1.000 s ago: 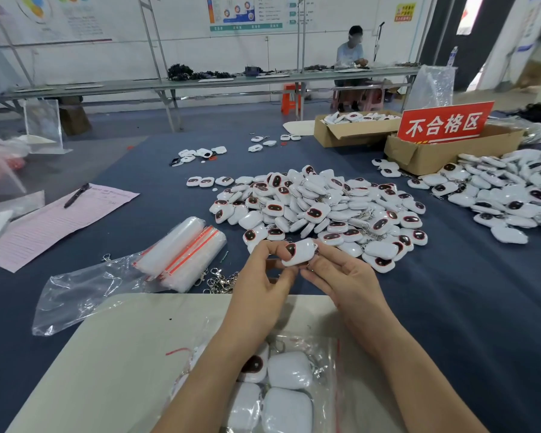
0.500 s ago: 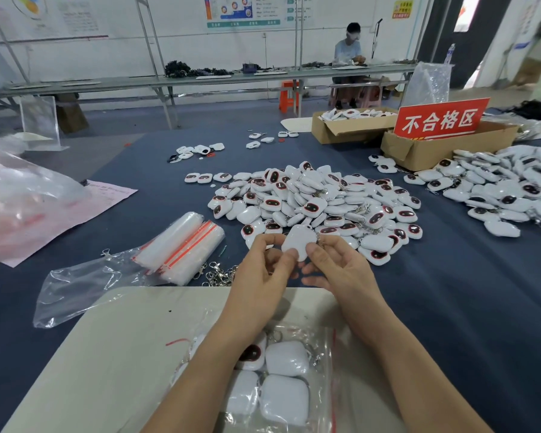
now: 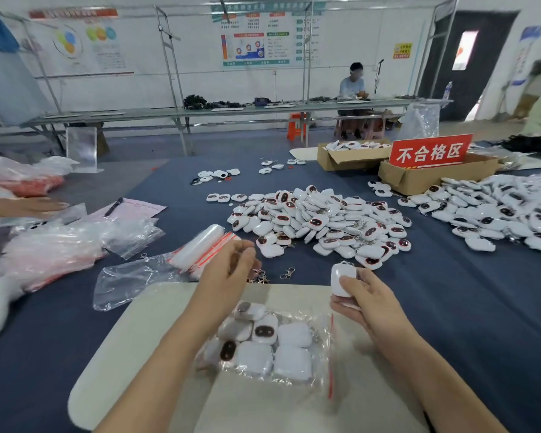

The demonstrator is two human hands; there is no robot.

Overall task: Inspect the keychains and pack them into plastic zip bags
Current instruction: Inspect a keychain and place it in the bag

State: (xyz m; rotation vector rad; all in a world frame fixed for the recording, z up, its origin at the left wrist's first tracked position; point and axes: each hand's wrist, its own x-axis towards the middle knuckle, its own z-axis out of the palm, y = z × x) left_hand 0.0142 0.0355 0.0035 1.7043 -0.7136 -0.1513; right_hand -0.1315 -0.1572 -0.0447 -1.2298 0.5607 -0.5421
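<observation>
My right hand (image 3: 364, 300) grips one white keychain (image 3: 341, 278) with its plain back toward me, above the far right edge of a beige board (image 3: 144, 332). My left hand (image 3: 231, 267) hovers with loosely curled fingers over a heap of metal clasps (image 3: 261, 276), and I cannot see anything in it. On the board lies a clear zip bag (image 3: 320, 367) with a red strip, holding several white keychains. A big pile of loose keychains (image 3: 319, 223) sits on the blue cloth beyond my hands.
A roll of unused zip bags (image 3: 200, 248) lies left of my left hand on a loose plastic sheet. Another person's hand (image 3: 28, 207) rests among plastic bags at far left. Two cardboard boxes (image 3: 419, 179) with a red sign stand back right, beside a second keychain pile (image 3: 506, 214).
My hands have parted: the right hand moved right and nearer with the keychain, while the left hand let go of it and shifted left over the clasps. The camera tilted up.
</observation>
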